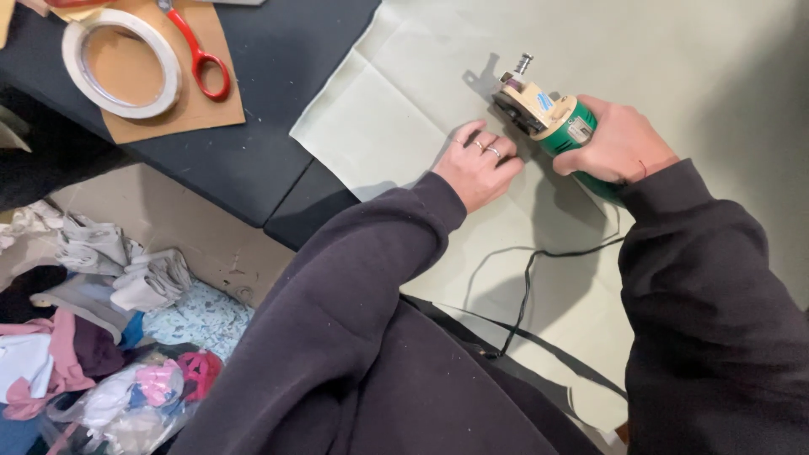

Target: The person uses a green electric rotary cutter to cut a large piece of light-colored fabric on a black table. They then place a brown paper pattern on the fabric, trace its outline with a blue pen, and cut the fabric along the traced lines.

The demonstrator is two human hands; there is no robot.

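Right hand (pixel 619 145) grips green cutter (pixel 546 114) on pale fabric (pixel 396 118); left hand (pixel 478 164) flat beside it, fingers spread.

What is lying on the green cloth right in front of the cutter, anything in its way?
Nothing visible: the pale green cloth ahead of the cutter lies bare. The left hand presses beside it, and the black cord trails behind.

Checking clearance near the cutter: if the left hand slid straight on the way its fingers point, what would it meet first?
Probably the green electric cutter held by the right hand; the left hand, flat on the pale green fabric, points right at it.
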